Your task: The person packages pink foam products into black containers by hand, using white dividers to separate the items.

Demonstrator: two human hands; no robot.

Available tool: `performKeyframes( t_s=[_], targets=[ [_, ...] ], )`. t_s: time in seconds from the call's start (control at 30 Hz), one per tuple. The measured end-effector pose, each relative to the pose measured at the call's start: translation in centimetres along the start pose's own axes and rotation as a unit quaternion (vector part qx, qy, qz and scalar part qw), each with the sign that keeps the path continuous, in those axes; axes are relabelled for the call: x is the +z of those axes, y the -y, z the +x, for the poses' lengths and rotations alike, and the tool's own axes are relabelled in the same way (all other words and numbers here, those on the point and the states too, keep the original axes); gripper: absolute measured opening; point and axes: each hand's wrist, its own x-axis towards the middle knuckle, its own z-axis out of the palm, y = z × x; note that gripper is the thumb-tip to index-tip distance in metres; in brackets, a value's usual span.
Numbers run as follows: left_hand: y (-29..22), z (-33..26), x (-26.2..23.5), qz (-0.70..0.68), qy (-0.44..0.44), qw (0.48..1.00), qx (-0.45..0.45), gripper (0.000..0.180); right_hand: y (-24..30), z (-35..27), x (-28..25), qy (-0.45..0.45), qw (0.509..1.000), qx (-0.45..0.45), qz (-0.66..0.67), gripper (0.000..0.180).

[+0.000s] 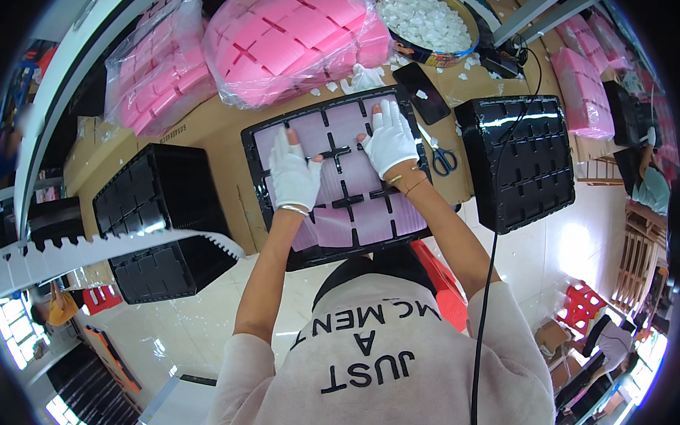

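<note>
Left hand [293, 173] lies flat, grip open, gripping nothing, on the pale pink foam sheet [355, 213] in the black compartment tray [261, 146] at the counter [223, 130] edge; right hand [391, 138] likewise flat and open. Risk: uneven pressing could leave foam proud of the cross dividers, or tip the overhanging tray.

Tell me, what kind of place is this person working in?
Probably a small factory or packing workshop. Gloved hands, left hand and right hand, press on a black tray lined with pink foam, beside stacks of black trays and bagged pink foam sheets.
</note>
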Motion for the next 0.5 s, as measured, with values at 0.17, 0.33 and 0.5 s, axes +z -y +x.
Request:
performKeyframes(
  t_s=[0.17,0.33,0.5],
  targets=[
    [2.8,0.6,-1.0,0.100,0.044,0.994,-0.014,0.073,2.0,0.7,-0.2,0.018,0.999,0.008,0.035,0.072],
    [2.8,0.2,-2.6,0.202,0.100,0.974,-0.011,0.074,-0.2,0.7,-0.3,0.011,1.000,-0.007,0.022,0.069],
    [1.9,-0.5,-3.2,0.251,0.125,0.960,-0.012,0.077,0.4,0.9,0.0,0.008,1.000,-0.008,-0.009,0.068]
  ],
)
